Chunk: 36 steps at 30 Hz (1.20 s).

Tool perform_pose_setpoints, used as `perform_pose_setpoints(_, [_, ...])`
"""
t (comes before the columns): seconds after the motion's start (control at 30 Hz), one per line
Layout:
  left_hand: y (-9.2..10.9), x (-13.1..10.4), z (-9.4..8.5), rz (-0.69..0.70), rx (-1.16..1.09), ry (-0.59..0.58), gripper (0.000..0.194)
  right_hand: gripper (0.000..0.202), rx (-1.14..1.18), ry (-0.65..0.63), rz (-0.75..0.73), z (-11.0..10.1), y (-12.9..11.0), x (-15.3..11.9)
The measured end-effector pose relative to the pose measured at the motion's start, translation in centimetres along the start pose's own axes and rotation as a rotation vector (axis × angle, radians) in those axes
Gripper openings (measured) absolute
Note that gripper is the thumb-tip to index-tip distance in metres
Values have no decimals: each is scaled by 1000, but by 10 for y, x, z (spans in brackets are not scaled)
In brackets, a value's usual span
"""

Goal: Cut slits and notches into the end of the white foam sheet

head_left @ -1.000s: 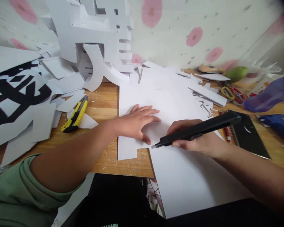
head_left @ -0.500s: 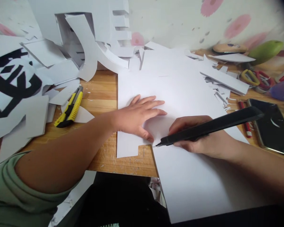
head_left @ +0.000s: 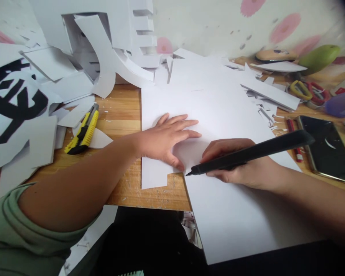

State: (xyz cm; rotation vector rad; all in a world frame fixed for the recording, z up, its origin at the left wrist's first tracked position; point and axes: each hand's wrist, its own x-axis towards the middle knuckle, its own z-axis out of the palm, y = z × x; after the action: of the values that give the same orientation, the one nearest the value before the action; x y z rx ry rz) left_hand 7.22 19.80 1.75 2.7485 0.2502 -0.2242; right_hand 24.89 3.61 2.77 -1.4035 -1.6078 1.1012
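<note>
A large white board (head_left: 218, 99) lies over the wooden table, its near right part reaching past the front edge. A rectangular notch is cut into its near left side. My left hand (head_left: 172, 138) rests flat on the board with its fingers spread, the thumb beside the notch. In my right hand (head_left: 235, 165) is a slim black craft knife (head_left: 247, 153), gripped like a pen and leaning to the right. Its tip touches or almost touches the board at the notch's corner, just right of my left thumb. The blade itself barely shows.
A yellow and black utility knife (head_left: 83, 130) lies left of the board, near white offcuts (head_left: 43, 138). A white cut-out structure (head_left: 120, 30) stands behind. To the right are a phone (head_left: 327, 145), a red pencil (head_left: 293, 140), scissors (head_left: 301, 90) and board scraps (head_left: 271, 96).
The whole view has shifted slightly. Both hands keep their places on the board, and the knife tip stays near the notch's corner with little visible movement.
</note>
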Motion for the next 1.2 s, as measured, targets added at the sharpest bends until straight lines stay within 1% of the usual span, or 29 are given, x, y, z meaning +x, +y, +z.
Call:
perform_pose_setpoints(0.2, [0, 0, 1, -1, -41, 14, 90, 10, 10, 15, 4, 0, 2, -1])
perform_pose_setpoints(0.37, [-1, 1, 1, 2, -60, 20, 88, 7, -1, 15, 4, 2, 1, 0])
perform_pose_setpoints(0.63, [-1, -1, 1, 26, 8, 13, 92, 7, -110, 6, -25, 0, 4, -2])
perform_pose_setpoints(0.93, [-3, -3, 3, 74, 91, 35, 94, 7, -53, -21, 7, -2, 5, 0])
perform_pose_setpoints(1.1, [-4, -3, 1, 78, 134, -10, 95, 6, -107, -24, 28, -2, 7, -1])
perform_pose_setpoints(1.2, [-6, -2, 1, 78, 168, -11, 96, 5, -101, -24, 15, -2, 7, -1])
